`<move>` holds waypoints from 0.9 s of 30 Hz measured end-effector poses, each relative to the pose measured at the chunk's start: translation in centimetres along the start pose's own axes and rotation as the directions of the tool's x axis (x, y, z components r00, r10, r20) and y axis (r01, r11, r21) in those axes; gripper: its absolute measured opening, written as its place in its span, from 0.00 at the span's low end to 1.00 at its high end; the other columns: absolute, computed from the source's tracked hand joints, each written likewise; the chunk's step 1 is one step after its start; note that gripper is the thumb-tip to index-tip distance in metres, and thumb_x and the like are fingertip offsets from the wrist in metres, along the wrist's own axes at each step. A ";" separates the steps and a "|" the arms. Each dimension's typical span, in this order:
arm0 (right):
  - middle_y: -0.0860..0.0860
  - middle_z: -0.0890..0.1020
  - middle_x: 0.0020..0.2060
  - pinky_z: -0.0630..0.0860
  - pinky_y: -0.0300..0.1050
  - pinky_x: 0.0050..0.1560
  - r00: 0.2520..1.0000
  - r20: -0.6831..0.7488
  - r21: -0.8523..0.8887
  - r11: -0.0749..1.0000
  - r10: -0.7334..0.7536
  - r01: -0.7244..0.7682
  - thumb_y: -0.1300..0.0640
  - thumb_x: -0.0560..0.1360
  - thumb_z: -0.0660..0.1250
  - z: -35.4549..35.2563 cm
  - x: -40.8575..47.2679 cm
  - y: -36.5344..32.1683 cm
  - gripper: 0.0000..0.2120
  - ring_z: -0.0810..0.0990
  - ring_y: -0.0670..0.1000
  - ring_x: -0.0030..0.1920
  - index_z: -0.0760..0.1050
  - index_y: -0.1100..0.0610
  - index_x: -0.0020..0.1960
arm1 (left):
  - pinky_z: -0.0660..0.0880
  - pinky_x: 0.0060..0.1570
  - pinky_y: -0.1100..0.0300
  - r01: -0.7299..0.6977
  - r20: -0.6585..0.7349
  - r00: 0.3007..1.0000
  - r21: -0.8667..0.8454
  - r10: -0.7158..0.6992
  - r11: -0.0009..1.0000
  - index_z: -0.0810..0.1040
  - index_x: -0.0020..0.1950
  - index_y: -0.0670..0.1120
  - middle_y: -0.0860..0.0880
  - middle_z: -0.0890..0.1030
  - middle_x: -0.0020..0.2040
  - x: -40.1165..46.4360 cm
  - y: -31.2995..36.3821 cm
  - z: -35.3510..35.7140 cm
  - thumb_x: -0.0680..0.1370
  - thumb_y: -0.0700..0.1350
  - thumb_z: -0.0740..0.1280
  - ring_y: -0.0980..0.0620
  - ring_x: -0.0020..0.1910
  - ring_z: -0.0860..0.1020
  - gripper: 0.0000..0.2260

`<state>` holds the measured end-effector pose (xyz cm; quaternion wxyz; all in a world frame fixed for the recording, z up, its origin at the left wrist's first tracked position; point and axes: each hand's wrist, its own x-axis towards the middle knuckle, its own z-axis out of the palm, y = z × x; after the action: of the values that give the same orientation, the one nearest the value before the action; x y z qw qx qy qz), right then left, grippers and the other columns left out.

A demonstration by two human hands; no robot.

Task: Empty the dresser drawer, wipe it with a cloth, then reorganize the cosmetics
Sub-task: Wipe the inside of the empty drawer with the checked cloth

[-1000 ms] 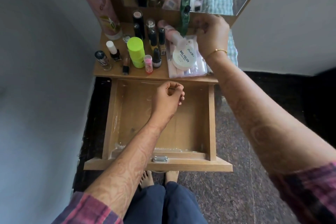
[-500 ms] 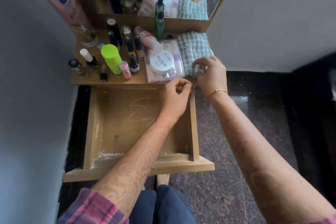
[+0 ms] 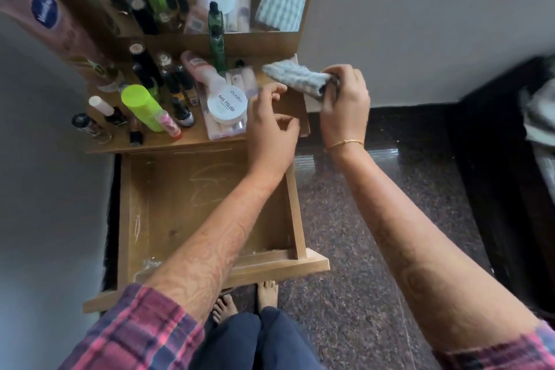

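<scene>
Wooden drawer (image 3: pixel 192 204) bare; R hand (image 3: pixel 345 102) grips cloth (image 3: pixel 297 78).

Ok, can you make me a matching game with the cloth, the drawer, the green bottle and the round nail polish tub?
Things:
1. checked cloth
2. drawer
3. bright green bottle
4. white nail polish tub

Where or how:
A. pulled open, nothing inside
B. lying on a clear plastic case
C. held in the right hand
D. standing among the small bottles on the dresser top

Pairs: 1-C, 2-A, 3-D, 4-B
</scene>
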<state>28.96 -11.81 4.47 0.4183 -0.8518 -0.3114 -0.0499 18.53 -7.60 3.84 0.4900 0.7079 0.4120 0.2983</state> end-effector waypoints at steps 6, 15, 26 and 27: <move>0.56 0.77 0.45 0.68 0.34 0.51 1.000 -0.007 0.259 0.966 0.012 -0.010 0.68 0.75 0.58 -4.3 -3.4 -1.9 0.07 0.74 0.48 0.47 0.74 0.64 0.49 | 0.75 0.50 0.56 -0.087 -0.059 0.995 -0.049 0.084 0.995 0.72 0.62 0.46 0.46 0.78 0.54 -2.2 2.5 2.3 0.69 0.36 0.70 0.49 0.52 0.76 0.23; 0.49 0.79 0.49 0.75 0.40 0.52 0.858 0.447 0.345 0.836 0.254 -0.427 0.56 0.69 0.66 -2.0 -12.6 -2.3 0.14 0.78 0.46 0.50 0.73 0.54 0.55 | 0.69 0.48 0.76 0.143 -0.235 0.955 -0.161 -0.179 0.977 0.76 0.57 0.44 0.54 0.74 0.51 -9.1 -2.0 0.1 0.80 0.37 0.59 0.69 0.48 0.73 0.10; 0.56 0.72 0.62 0.67 0.39 0.60 0.802 0.596 -0.076 0.997 0.033 0.015 0.65 0.70 0.66 4.5 -17.3 -4.7 0.19 0.72 0.55 0.60 0.71 0.58 0.60 | 0.74 0.50 0.63 0.137 -0.228 0.969 0.178 -0.095 0.974 0.75 0.57 0.46 0.52 0.80 0.50 -9.7 -9.4 -9.3 0.77 0.34 0.57 0.57 0.49 0.77 0.14; 0.56 0.69 0.66 0.67 0.45 0.65 0.707 0.704 -0.138 0.989 0.067 0.044 0.64 0.70 0.67 5.3 -17.7 -4.5 0.22 0.70 0.56 0.64 0.70 0.57 0.63 | 0.75 0.49 0.60 0.139 -0.218 0.972 0.210 -0.093 0.968 0.75 0.57 0.48 0.52 0.81 0.50 -9.6 -10.0 -10.2 0.78 0.35 0.57 0.55 0.49 0.78 0.14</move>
<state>11.26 -14.53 -2.01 0.2045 -0.8358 -0.4382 0.2600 2.62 -9.62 -2.23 0.3784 0.6983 0.5326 0.2926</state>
